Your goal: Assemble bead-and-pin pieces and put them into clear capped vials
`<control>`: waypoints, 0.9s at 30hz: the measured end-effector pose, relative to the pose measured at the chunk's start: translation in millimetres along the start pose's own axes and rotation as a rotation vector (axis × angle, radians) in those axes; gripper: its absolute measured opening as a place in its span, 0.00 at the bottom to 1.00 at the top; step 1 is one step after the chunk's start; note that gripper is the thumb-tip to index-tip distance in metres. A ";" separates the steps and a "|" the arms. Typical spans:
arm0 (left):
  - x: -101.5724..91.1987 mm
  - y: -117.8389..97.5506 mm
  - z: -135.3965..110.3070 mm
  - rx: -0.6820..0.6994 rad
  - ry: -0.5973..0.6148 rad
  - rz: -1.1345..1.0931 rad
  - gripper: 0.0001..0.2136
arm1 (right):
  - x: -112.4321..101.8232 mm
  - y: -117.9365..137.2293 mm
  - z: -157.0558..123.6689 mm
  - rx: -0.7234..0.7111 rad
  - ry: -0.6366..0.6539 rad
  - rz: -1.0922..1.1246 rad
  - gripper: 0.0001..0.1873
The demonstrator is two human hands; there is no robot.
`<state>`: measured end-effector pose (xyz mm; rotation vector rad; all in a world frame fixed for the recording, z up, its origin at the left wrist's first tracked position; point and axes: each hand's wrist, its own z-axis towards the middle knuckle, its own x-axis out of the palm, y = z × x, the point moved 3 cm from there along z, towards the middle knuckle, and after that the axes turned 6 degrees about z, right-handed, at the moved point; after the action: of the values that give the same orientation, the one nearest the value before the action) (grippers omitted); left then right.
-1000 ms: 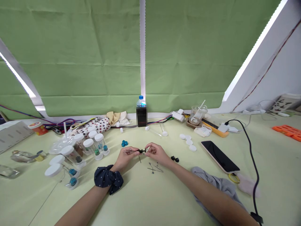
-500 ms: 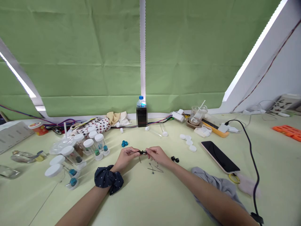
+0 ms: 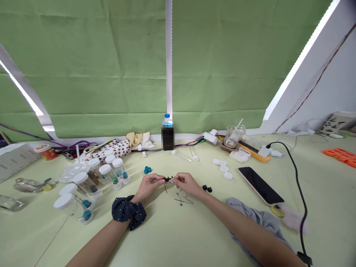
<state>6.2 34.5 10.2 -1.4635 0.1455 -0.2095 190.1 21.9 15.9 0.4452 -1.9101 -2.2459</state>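
Observation:
My left hand (image 3: pixel 150 185), with a dark dotted scrunchie (image 3: pixel 128 212) at its wrist, pinches a small black part (image 3: pixel 167 179); thin metal rods stick out near its fingers. Close against the part's other end, my right hand (image 3: pixel 184 182) is closed in a pinch, its fingertips on something small and pale that I cannot make out. Below the hands lie several thin metal pins (image 3: pixel 182 200). Small black pieces (image 3: pixel 207 188) sit right of my right hand, and teal beads (image 3: pixel 147 170) lie beyond my left hand.
Clear jars with white lids (image 3: pixel 82 181) crowd the left, some with coloured pieces beside them. White caps (image 3: pixel 224 168), a phone (image 3: pixel 260 185) and a grey cloth (image 3: pixel 254 218) lie to the right. A bottle (image 3: pixel 167 133) stands at the back; a black cable (image 3: pixel 302 193) runs down the right.
My right fingertips have shifted slightly at the black part, and more of its end shows between the hands. The left hand stays nearly still.

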 end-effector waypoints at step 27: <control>1.3 -4.3 -0.8 0.034 -0.009 0.030 0.08 | 3.0 -1.1 -1.0 0.037 0.049 0.052 0.22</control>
<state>7.0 32.9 14.4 -1.4269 0.1556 -0.1795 187.6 20.2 14.2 0.4460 -1.9188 -2.1508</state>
